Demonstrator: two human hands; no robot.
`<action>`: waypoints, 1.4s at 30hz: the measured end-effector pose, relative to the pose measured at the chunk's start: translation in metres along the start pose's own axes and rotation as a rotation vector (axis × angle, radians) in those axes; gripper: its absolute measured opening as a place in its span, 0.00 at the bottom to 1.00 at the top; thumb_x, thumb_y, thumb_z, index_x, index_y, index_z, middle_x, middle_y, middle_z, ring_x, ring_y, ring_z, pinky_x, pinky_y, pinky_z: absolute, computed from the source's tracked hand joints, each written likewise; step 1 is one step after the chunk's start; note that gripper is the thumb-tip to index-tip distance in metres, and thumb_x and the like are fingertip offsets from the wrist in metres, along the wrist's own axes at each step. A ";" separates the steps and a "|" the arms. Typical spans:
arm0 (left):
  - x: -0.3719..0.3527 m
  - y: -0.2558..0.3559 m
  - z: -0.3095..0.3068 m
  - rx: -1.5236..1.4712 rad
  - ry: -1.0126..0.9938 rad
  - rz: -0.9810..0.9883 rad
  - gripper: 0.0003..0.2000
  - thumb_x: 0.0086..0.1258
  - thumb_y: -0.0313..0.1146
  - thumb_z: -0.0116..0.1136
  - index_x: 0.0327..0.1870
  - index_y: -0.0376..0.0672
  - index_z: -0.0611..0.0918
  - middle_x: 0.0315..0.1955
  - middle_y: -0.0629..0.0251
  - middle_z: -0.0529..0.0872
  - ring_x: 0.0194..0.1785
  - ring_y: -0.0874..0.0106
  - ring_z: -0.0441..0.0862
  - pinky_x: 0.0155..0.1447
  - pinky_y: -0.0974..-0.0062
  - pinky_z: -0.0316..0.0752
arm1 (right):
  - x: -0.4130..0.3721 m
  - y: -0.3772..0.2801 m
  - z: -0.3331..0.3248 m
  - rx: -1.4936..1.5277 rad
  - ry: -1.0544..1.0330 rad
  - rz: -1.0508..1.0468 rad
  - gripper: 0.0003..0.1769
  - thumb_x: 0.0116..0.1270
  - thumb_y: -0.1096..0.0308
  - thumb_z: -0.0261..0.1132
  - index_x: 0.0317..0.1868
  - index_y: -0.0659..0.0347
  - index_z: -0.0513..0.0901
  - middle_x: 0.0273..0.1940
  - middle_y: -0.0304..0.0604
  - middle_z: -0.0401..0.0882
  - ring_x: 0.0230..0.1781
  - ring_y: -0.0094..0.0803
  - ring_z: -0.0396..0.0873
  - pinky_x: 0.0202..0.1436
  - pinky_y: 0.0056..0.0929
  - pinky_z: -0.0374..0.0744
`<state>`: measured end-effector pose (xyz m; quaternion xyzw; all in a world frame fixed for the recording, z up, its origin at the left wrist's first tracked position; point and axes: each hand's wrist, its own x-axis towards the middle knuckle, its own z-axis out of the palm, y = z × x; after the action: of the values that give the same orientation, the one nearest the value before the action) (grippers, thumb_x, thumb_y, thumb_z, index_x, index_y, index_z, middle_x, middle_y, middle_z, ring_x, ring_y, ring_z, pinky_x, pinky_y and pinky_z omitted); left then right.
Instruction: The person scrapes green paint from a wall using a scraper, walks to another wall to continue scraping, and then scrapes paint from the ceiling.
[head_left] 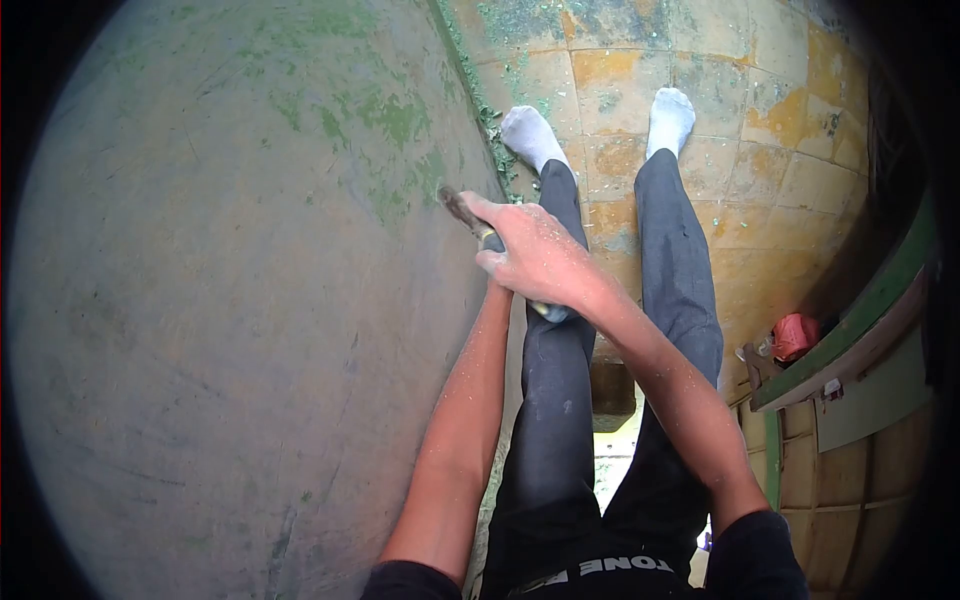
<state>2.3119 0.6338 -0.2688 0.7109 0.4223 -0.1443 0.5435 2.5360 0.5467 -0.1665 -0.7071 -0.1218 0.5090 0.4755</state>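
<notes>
My right hand (540, 250), dusted with pale powder, is closed around a paint scraper (460, 208). The scraper's worn dark blade points up and left, its tip at the large grey surface (220, 300), beside patches of green paint (395, 120). The end of its dark, yellow-striped handle (550, 312) shows below my right hand. My left forearm (460, 430) comes up from below to meet my right hand. My left hand (499, 285) is mostly hidden behind the right one, and its fingers do not show.
Green paint flakes (492, 125) lie along the surface's edge and over the stained tile floor (620, 70). My legs in dark trousers (675, 250) and white socks (670, 115) extend across the floor. A red object (795, 337) sits at right by a curved green edge (870, 320).
</notes>
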 end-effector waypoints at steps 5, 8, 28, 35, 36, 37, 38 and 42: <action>0.000 0.020 0.000 -0.201 -0.010 -0.097 0.16 0.71 0.41 0.49 0.53 0.41 0.77 0.45 0.53 0.82 0.52 0.53 0.79 0.54 0.57 0.74 | 0.003 -0.017 -0.008 0.321 -0.326 0.328 0.36 0.57 0.72 0.54 0.70 0.65 0.63 0.45 0.63 0.80 0.49 0.49 0.80 0.55 0.39 0.74; 0.000 0.033 -0.006 -0.312 -0.009 -0.157 0.16 0.71 0.41 0.48 0.54 0.41 0.77 0.45 0.53 0.82 0.52 0.54 0.78 0.55 0.57 0.74 | 0.012 -0.003 0.007 0.217 -0.238 0.249 0.37 0.57 0.72 0.53 0.70 0.64 0.62 0.55 0.62 0.76 0.59 0.47 0.75 0.63 0.36 0.70; -0.014 0.157 0.012 -1.144 0.018 -0.555 0.16 0.75 0.42 0.45 0.55 0.43 0.75 0.48 0.57 0.81 0.54 0.57 0.78 0.56 0.58 0.73 | 0.000 -0.041 -0.008 -0.109 -0.150 0.266 0.36 0.56 0.74 0.55 0.69 0.63 0.65 0.37 0.68 0.79 0.48 0.60 0.79 0.51 0.50 0.78; 0.001 0.218 0.020 -1.414 0.041 -0.532 0.17 0.77 0.43 0.40 0.57 0.44 0.74 0.50 0.59 0.80 0.55 0.60 0.77 0.58 0.60 0.73 | -0.017 -0.032 -0.010 -0.557 -0.042 0.047 0.34 0.58 0.72 0.57 0.67 0.69 0.65 0.44 0.66 0.76 0.44 0.53 0.81 0.45 0.44 0.80; 0.002 0.222 0.021 -1.447 0.037 -0.460 0.17 0.79 0.44 0.37 0.58 0.45 0.73 0.51 0.60 0.79 0.55 0.62 0.76 0.60 0.62 0.73 | -0.021 -0.034 -0.011 -0.587 0.033 -0.054 0.33 0.58 0.73 0.57 0.67 0.69 0.65 0.46 0.66 0.75 0.44 0.55 0.81 0.46 0.44 0.80; 0.001 0.220 0.020 -1.455 0.042 -0.460 0.17 0.79 0.44 0.37 0.58 0.45 0.73 0.51 0.60 0.79 0.55 0.62 0.76 0.60 0.62 0.73 | -0.025 -0.036 -0.011 -0.616 0.106 -0.153 0.33 0.58 0.74 0.57 0.66 0.70 0.64 0.48 0.66 0.73 0.44 0.57 0.80 0.46 0.45 0.79; 0.001 0.214 0.016 -1.513 -0.047 -0.387 0.17 0.79 0.44 0.38 0.58 0.45 0.73 0.51 0.59 0.79 0.56 0.63 0.76 0.60 0.64 0.73 | -0.028 -0.039 -0.012 -0.623 0.098 -0.156 0.33 0.58 0.74 0.57 0.66 0.70 0.64 0.48 0.66 0.73 0.44 0.57 0.80 0.46 0.45 0.79; 0.005 0.200 0.010 -1.607 0.051 -0.426 0.15 0.79 0.44 0.41 0.54 0.44 0.74 0.50 0.60 0.80 0.55 0.67 0.77 0.58 0.69 0.75 | -0.031 -0.061 -0.024 -0.078 -0.015 0.101 0.33 0.58 0.75 0.56 0.66 0.71 0.63 0.44 0.71 0.75 0.45 0.61 0.77 0.47 0.48 0.77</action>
<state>2.4685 0.6169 -0.1454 0.0141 0.5343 0.1176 0.8370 2.5609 0.5450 -0.0990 -0.7263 -0.1093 0.5325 0.4206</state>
